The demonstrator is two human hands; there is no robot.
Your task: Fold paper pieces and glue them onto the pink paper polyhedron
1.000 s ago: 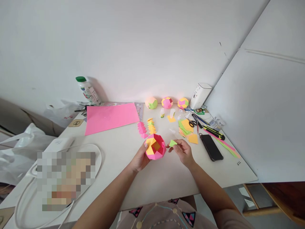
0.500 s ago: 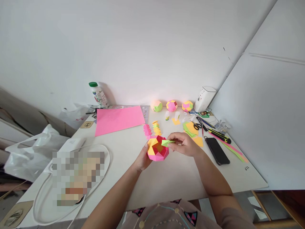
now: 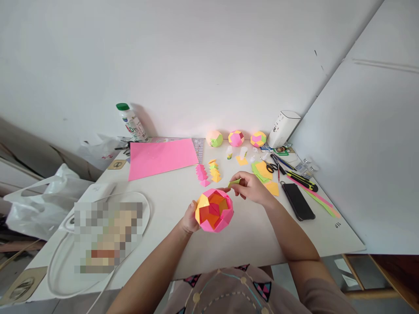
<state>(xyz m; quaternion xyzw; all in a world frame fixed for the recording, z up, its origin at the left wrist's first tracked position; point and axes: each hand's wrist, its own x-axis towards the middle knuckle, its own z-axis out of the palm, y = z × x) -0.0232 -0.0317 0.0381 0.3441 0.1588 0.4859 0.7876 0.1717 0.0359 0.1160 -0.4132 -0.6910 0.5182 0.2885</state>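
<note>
The left hand [image 3: 190,216] had tipped the pink-and-yellow paper ball [image 3: 214,210], so its opening showed more fully; that hand was clamped around the ball's left side, over the near part of the desk [image 3: 229,248]. The right hand [image 3: 233,184] had drawn the green paper piece [image 3: 235,182] back from the opening and held it pinched between its fingertips, near the ball's far right edge, so the piece seemed not yet joined. To the right lay a black phone [image 3: 297,201]. Beyond the ball were folded pink pieces [image 3: 202,174] and folded yellow pieces [image 3: 214,172], with scissors [image 3: 271,168] by loose paper squares [image 3: 263,170] to the right and a pink sheet [image 3: 163,159] to the left. Farthest, three more paper balls [image 3: 236,138] sat along the white wall [image 3: 209,65].
</note>
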